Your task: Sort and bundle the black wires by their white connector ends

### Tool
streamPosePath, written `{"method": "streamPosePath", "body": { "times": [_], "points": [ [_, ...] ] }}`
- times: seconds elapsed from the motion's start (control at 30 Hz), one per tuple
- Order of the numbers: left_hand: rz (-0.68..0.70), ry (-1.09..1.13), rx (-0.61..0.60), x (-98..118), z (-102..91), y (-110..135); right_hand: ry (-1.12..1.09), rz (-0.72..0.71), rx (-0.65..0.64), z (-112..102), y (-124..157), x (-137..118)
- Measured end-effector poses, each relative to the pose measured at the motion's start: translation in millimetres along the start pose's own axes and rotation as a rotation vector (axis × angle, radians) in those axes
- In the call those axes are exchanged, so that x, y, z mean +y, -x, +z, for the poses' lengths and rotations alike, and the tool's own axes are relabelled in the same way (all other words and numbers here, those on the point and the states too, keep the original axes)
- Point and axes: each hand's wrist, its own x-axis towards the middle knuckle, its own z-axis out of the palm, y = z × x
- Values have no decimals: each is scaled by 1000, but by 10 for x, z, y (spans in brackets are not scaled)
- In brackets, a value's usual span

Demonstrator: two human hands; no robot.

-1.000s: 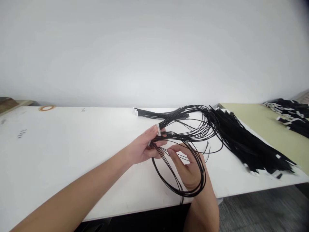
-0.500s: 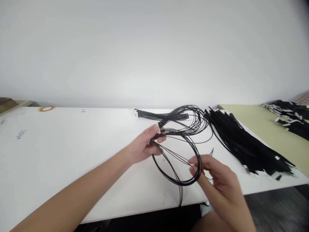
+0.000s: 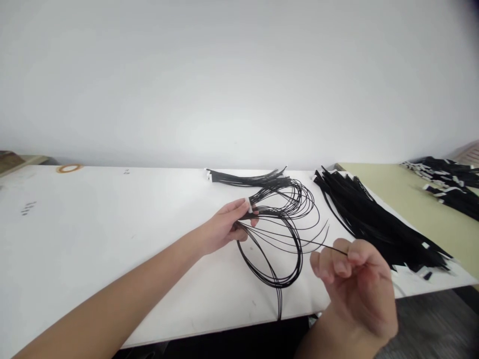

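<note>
Above the white table, my left hand (image 3: 230,222) is closed round a bundle of thin black wires (image 3: 295,239) with a white connector (image 3: 248,204) under the thumb. The wires fan out to the right in loops, and a few loose ends hang down over the table's front edge. On the right, my right hand (image 3: 355,284) pinches a single black wire (image 3: 324,245) between thumb and forefinger, palm turned up. That wire runs almost straight back to the left hand. Where it starts inside the left fingers is hidden.
Behind the bundle lies a smaller bunch of black wires (image 3: 243,178) with white ends. A large pile of black cables (image 3: 377,219) covers the white table's (image 3: 112,239) right side. More cables (image 3: 456,174) lie on a yellowish table (image 3: 396,184). An orange tape ring (image 3: 70,168) sits far left.
My right hand has moved right from the wire loop, turned palm up, and drawn one wire out taut. The loops have shifted slightly; my left hand keeps its grip.
</note>
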Motion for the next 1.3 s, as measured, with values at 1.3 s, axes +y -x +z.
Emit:
{"method": "streamPosePath", "body": {
  "times": [1.3],
  "points": [
    [-62,8,-127,54,59,52,308,-56,476,209,-140,237]
  ]
}}
